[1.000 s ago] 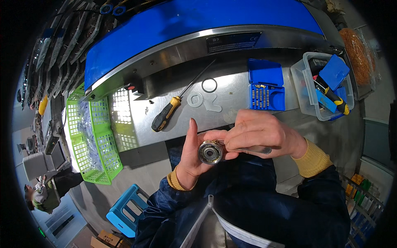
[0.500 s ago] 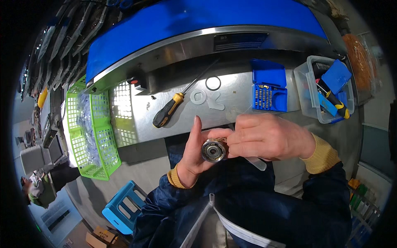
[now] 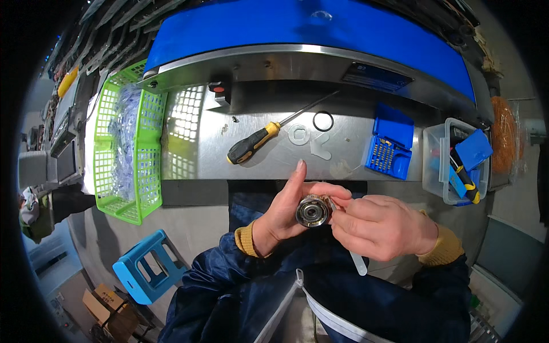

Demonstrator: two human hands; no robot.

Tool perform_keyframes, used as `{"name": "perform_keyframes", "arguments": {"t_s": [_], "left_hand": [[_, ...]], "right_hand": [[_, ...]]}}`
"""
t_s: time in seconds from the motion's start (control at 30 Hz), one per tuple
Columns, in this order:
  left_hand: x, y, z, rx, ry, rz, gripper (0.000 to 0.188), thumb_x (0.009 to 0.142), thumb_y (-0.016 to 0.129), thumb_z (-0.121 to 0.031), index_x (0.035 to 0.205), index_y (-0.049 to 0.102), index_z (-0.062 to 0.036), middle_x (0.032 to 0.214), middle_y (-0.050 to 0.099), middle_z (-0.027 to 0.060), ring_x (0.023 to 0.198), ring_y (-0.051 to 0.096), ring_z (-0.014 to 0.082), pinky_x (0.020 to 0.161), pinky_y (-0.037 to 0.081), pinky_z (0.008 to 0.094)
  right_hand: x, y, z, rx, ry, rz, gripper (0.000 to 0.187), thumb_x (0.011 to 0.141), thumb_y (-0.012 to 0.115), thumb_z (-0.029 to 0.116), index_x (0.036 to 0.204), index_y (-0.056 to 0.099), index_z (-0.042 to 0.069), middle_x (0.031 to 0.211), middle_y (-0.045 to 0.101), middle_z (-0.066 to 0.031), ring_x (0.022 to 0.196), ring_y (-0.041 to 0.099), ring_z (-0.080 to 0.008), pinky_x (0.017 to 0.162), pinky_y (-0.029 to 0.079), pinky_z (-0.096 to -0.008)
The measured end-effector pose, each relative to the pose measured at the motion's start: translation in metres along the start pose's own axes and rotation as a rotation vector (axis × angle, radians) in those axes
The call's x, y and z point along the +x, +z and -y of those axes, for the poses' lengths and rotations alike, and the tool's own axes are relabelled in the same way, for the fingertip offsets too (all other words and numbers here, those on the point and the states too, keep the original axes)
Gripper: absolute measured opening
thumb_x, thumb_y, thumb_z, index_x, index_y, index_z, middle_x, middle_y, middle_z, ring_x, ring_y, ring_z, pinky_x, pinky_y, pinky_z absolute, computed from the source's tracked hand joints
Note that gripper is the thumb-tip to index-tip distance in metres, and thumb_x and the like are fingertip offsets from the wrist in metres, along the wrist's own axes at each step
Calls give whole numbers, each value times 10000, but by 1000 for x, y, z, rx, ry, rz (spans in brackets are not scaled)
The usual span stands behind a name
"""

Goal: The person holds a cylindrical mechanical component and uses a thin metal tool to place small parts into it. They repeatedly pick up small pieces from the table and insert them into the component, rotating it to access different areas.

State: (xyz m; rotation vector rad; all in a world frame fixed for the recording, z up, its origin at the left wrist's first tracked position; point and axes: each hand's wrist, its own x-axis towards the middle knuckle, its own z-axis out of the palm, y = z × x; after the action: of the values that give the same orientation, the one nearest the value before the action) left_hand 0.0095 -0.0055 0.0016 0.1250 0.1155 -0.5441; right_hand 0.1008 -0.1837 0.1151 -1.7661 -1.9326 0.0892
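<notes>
My left hand (image 3: 279, 216) is closed round a round metal part with a bearing-like face (image 3: 312, 212), thumb pointing up and away. Against the part's right side, the fingers of my right hand (image 3: 392, 226) are pinched together. A narrow, translucent plastic strip (image 3: 359, 264) sticks out below that hand, gripped in it; its other end is hidden by the fingers. Brownish material shows at the part's upper edge, too small to make out. Beyond my hands, a black-and-yellow screwdriver (image 3: 251, 145) lies on the metal bench beside a translucent washer (image 3: 291, 136), a black ring (image 3: 314, 121) and a translucent, irregular flat piece (image 3: 321, 150).
An open blue bit case (image 3: 402, 135) lies at the bench's right. Past it stands a clear bin (image 3: 441, 191) with tools. A green basket (image 3: 141, 171) of plastic bags is at left, above a blue stool (image 3: 134, 277). A blue-topped metal housing (image 3: 309, 28) spans the back.
The whole view has shifted and turned. My right hand has tilted, and the strip's free end now points more steeply down. Both hands stay at the metal part.
</notes>
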Motion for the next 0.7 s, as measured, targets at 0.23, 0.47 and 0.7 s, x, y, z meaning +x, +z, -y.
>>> {"name": "perform_keyframes", "arguments": {"t_s": [0.23, 0.47, 0.7], "left_hand": [[1, -1, 0, 56, 2, -34, 904, 1015, 140, -658, 1206, 634, 75, 1138, 688, 207, 1058, 677, 267, 1001, 523, 365], [2, -2, 1, 74, -1, -54, 905, 1016, 135, -656, 1194, 645, 70, 1133, 689, 213, 1060, 676, 271, 1002, 523, 368], [2, -1, 1, 57, 11, -16, 895, 1021, 125, -646, 1185, 655, 57, 1132, 689, 216, 1060, 677, 273, 999, 527, 365]], "right_hand": [[4, 0, 3, -54, -21, 8, 234, 679, 699, 13, 903, 654, -39, 953, 621, -123, 876, 615, -221, 754, 581, -307], [3, 0, 4, -54, -36, 47, 237, 708, 709, 29, 934, 669, -30, 1016, 656, -143, 887, 648, -237, 715, 581, -306], [3, -2, 3, -59, -59, 48, 241, 695, 712, 24, 925, 669, -35, 995, 650, -136, 882, 637, -211, 719, 586, -303]]}}
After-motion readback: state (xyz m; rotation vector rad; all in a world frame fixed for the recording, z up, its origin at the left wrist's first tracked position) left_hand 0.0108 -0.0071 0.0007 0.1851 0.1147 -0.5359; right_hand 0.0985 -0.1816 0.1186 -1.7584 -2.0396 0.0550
